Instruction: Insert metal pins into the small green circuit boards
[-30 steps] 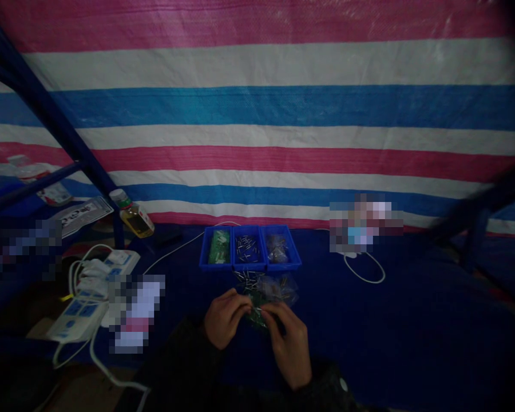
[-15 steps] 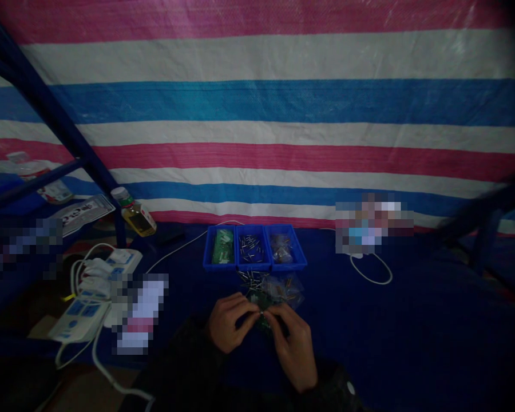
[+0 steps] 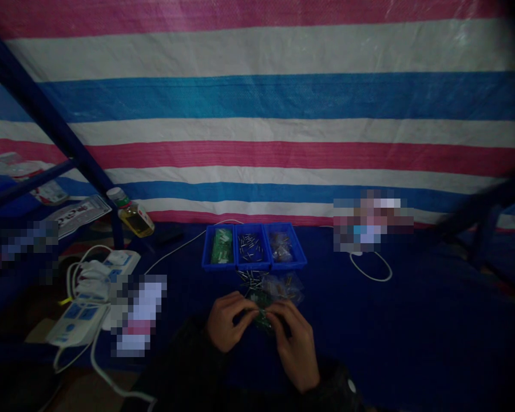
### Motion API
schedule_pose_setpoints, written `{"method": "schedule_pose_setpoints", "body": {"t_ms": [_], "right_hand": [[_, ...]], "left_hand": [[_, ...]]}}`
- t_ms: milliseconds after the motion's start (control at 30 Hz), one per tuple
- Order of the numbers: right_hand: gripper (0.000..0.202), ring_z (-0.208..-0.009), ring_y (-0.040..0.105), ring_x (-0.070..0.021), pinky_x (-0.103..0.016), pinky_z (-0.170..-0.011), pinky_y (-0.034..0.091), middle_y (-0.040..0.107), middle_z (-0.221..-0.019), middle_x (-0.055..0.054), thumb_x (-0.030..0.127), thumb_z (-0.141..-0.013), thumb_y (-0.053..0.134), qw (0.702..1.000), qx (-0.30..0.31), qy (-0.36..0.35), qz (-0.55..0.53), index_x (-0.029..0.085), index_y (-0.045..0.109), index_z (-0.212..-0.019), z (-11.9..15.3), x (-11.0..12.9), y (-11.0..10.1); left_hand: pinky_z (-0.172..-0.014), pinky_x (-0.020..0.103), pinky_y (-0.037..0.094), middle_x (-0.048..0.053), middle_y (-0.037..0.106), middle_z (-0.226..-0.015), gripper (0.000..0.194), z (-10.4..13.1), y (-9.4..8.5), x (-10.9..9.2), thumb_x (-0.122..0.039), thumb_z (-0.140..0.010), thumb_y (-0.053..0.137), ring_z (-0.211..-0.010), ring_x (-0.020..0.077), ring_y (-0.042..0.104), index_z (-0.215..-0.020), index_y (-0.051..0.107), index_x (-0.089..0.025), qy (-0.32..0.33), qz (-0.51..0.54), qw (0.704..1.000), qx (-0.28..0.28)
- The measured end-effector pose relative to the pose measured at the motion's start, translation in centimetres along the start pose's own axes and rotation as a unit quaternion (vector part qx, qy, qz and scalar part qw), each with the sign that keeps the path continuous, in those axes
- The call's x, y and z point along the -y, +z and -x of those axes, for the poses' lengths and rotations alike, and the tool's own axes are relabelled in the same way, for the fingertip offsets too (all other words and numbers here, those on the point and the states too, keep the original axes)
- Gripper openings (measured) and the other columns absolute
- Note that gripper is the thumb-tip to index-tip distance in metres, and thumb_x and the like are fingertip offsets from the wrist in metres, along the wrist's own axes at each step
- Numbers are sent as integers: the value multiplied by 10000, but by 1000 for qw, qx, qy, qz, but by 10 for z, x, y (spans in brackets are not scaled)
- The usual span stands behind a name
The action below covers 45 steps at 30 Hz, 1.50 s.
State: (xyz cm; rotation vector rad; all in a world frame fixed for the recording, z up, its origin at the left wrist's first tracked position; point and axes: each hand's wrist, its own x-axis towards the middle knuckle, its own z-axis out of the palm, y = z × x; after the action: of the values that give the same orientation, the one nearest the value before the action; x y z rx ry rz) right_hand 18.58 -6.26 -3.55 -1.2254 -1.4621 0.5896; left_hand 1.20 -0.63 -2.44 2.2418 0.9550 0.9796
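Observation:
My left hand [image 3: 228, 321] and my right hand [image 3: 297, 343] meet fingertip to fingertip low in the middle of the view. Each thumb and forefinger is pinched together. Whatever lies between them is too small and dark to make out; a pale speck shows there. Just beneath and behind the fingers are green pieces [image 3: 261, 296], perhaps in clear wrapping. Beyond these lies a loose heap of thin metal pins [image 3: 251, 279], with clear plastic bags [image 3: 282, 288] of small brownish parts to its right.
Behind the heap sit three joined blue trays [image 3: 300, 254], holding green packets [image 3: 222, 246], metal pins [image 3: 249, 247] and clear bags [image 3: 281, 247]. At left are a power strip [image 3: 122, 262] with white cables and a bottle of yellow liquid [image 3: 136, 220]. A striped sheet [image 3: 257, 154] hangs behind.
My view has shifted slightly. Both hands keep their pinch at nearly the same spot, with the fingertips a little farther apart and more green showing between them.

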Motion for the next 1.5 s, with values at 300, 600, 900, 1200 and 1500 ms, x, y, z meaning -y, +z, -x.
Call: {"method": "schedule_pose_setpoints", "body": {"t_ms": [300, 600, 900, 1200, 1500], "right_hand": [[189, -859, 700, -198, -286, -770, 559, 713, -939, -56, 184, -997, 544, 1000, 22, -3, -9, 230, 727, -977, 1, -1, 1], [193, -794, 680, -187, -277, -729, 520, 696, -873, -41, 208, -1014, 525, 999, 46, 17, 6, 221, 714, -980, 2, -2, 2], [153, -847, 684, -188, -282, -778, 513, 714, -990, -60, 201, -1002, 545, 999, 37, 16, 3, 217, 696, -1019, 4, -3, 1], [244, -733, 633, -171, -263, -690, 461, 661, -807, -18, 230, -1024, 498, 999, 13, 42, 27, 214, 644, -830, 2, -2, -1], [162, -783, 621, -172, -264, -721, 459, 646, -858, -21, 213, -1016, 508, 999, -4, 45, 13, 216, 654, -947, 4, -6, -2]], "left_hand": [[-612, 267, 481, 42, 735, -734, 150, 4, 1, 1, -229, -968, 608, -620, 158, 647, -906, 739, -192, 3, -10, 1000, 9], [-550, 234, 457, 9, 730, -647, 174, 7, 2, -1, -235, -955, 618, -491, 118, 599, -857, 752, -185, -20, 7, 1000, -10], [-473, 219, 327, -30, 587, -507, 196, 8, 3, 0, -237, -937, 636, -428, 87, 454, -807, 764, -167, -60, 16, 998, -21], [-500, 215, 345, -17, 640, -554, 167, 8, 2, 0, -222, -933, 650, -453, 86, 480, -837, 774, -165, -58, 29, 998, -18], [-553, 230, 395, 7, 677, -637, 167, 5, -2, -3, -220, -948, 631, -524, 108, 551, -839, 746, -165, -47, 32, 998, -13]]}}
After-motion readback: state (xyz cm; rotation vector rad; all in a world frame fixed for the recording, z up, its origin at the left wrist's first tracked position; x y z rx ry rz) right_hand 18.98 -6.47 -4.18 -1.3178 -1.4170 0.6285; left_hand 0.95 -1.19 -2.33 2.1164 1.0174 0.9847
